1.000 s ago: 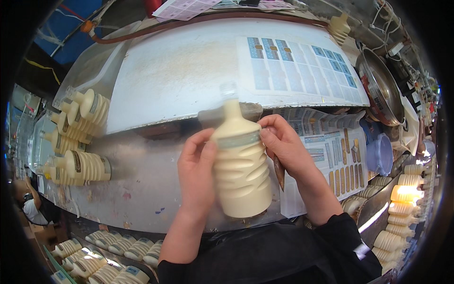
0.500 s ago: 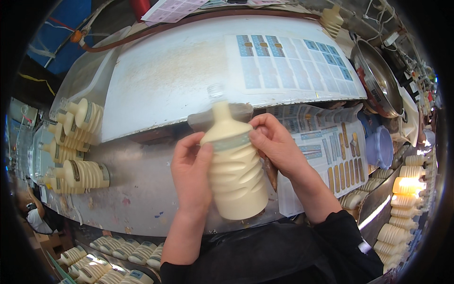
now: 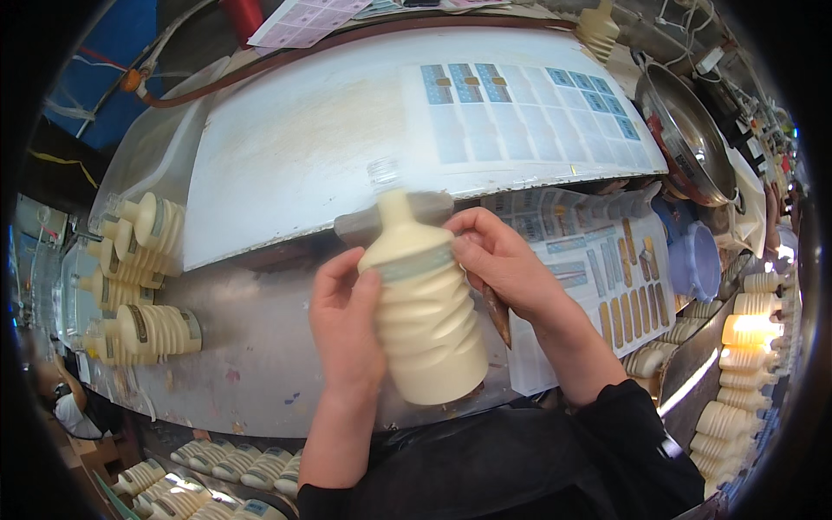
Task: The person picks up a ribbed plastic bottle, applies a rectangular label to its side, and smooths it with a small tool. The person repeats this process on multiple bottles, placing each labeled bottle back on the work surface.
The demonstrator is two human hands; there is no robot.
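Observation:
A cream bottle (image 3: 429, 334) with a rippled body and a clear threaded neck stands in front of me, its top leaning slightly left. A pale blue-green label band (image 3: 418, 263) lies across its shoulder. My left hand (image 3: 345, 303) is closed against the bottle's left side, thumb at the band's left end. At the band's right end, my right hand (image 3: 503, 264) pinches with thumb and fingers. A brown pointed tool (image 3: 497, 319) is also tucked in the right hand, its tip pointing down. Behind the bottle's neck sits a greyish rest (image 3: 355, 227), partly hidden.
A white board (image 3: 303, 130) carries a label sheet (image 3: 537, 117). More labels lie on a sheet (image 3: 615, 286) at right, beside a purple basin (image 3: 696, 264) and a metal pan (image 3: 685, 130). Finished-looking bottles (image 3: 152, 334) stand at left; others (image 3: 234, 464) line the lower edge and right side.
The view has shifted slightly. The bottle's neck leans a little further left, and both hands stay on the bottle and band.

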